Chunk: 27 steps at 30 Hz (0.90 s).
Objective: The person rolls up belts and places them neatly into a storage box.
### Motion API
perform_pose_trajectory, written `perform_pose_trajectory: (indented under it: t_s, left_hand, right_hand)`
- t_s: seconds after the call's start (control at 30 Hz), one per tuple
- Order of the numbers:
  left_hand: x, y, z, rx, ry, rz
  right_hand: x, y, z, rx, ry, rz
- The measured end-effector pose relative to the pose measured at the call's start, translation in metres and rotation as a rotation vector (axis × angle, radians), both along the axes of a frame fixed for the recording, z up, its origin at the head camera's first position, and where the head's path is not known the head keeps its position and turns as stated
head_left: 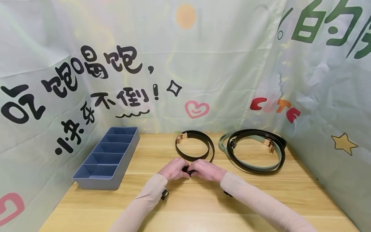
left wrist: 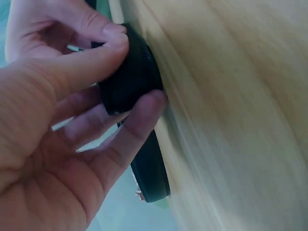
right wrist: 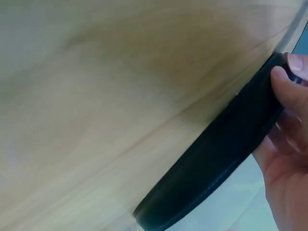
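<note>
A black belt (head_left: 189,158) lies in a loose coil on the wooden table, with a gold-coloured buckle (head_left: 181,138) at its far left. At the near side of the coil, my left hand (head_left: 174,169) pinches a piece of the belt (left wrist: 127,82) between thumb and fingers. Close beside it, my right hand (head_left: 208,170) grips the same strap, both thumbs nearly meeting in the left wrist view. From the right hand (right wrist: 288,149), a broad curve of the strap (right wrist: 211,154) runs down along the tabletop. The fingers cover part of the held end.
At the left stands a blue-grey tray (head_left: 114,180) with several compartments in a row. On the right, a black belt (head_left: 246,169) and a pale green belt (head_left: 222,145) lie coiled together, with another gold-coloured buckle (head_left: 268,145). Printed cloth walls (head_left: 220,74) enclose the table's back and sides.
</note>
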<state>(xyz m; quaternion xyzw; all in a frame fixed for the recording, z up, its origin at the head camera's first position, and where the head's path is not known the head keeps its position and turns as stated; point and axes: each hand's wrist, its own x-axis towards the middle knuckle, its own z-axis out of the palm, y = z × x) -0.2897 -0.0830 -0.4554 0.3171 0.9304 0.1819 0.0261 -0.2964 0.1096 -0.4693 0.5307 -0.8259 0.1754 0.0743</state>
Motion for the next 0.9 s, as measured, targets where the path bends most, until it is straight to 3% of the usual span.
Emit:
perform_pose_trajectory:
  t_s: [0.13,0.23,0.43,0.6,0.9]
  left_hand:
    - [0.003,0.004,-0.002,0.030,-0.005,0.112]
    - [0.002,0.006,-0.005,0.030,0.003,0.145]
    - [0.001,0.008,-0.007,0.030,0.065,0.120]
    - [-0.001,0.010,-0.005,-0.011,0.114,0.116]
    - [-0.002,0.011,-0.008,-0.020,0.071,0.039]
  right_hand:
    - [0.000,-0.004,-0.003,0.010,0.042,-0.033]
    - [0.001,-0.006,-0.004,0.024,0.038,-0.042]
    - [0.004,-0.005,0.002,0.082,-0.015,-0.040]
    - [0.002,-0.001,0.003,0.094,0.015,-0.011]
    - [-0.003,0.012,-0.004,0.023,0.012,-0.028]
